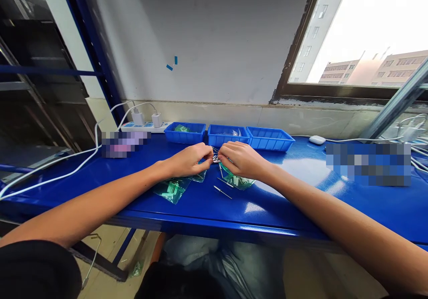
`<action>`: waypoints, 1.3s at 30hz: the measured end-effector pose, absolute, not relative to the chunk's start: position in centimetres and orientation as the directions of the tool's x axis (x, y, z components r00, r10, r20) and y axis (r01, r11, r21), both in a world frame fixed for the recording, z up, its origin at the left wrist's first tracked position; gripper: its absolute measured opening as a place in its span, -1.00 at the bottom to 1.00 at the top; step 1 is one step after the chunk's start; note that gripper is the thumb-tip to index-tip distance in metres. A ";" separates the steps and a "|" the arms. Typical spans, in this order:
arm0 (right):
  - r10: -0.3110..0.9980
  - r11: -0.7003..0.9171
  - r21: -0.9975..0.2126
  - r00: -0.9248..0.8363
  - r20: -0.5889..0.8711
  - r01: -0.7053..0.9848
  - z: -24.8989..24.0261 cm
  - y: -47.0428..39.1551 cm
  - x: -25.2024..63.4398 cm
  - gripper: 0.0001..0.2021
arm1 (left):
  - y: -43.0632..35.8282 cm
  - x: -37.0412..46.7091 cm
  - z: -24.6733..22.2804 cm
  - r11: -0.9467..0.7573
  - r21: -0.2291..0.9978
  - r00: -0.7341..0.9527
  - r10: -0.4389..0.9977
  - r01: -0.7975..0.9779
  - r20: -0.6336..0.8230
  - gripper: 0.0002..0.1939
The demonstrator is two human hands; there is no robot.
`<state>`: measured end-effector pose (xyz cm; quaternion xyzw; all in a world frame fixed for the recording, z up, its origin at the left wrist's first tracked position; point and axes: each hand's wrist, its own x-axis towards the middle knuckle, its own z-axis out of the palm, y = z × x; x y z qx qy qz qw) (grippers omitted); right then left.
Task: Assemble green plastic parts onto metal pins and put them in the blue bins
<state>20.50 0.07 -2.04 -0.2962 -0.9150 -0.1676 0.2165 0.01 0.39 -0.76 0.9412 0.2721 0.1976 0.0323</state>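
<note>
The blue counter (287, 205) carried three bins (228, 140) at the far side, with green bags (172, 189) and metal pins (223, 192) nearer.

Table (284, 205) is super glossy and smooth, bins (270, 144) look like plain plastic, bags (172, 190) are shiny clear film, pins (223, 192) look like smooth metal, wall's (214, 45) pretty matt.

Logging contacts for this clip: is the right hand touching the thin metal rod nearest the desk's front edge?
Apart. The head view plainly shows blue desk surface between the right hand and that metal rod.
</note>
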 end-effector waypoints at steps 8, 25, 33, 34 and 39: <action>0.435 0.809 0.120 -0.724 0.536 0.575 -1.9 -0.2 20.7 -0.86 | 0.3 0.1 -0.7 -0.849 0.175 0.784 0.528 0.499 0.327 -0.81; 0.412 0.798 0.153 -0.713 0.567 0.583 -2.2 0.2 20.8 -0.86 | 0.5 0.0 -0.8 -0.814 0.167 0.743 0.578 0.557 0.338 -0.80; 0.453 0.790 0.120 -0.703 0.548 0.601 -2.3 0.2 20.8 -0.82 | 0.7 -0.2 -0.9 -0.803 0.162 0.741 0.593 0.574 0.314 -0.75; 0.455 0.790 0.113 -0.700 0.550 0.602 -2.2 0.2 20.7 -0.81 | 0.7 -0.1 -0.9 -0.803 0.162 0.742 0.593 0.573 0.312 -0.75; 0.467 0.790 0.076 -0.677 0.569 0.608 -2.2 0.1 20.6 -0.80 | 0.6 -0.1 -0.9 -0.813 0.199 0.745 0.582 0.547 0.327 -0.73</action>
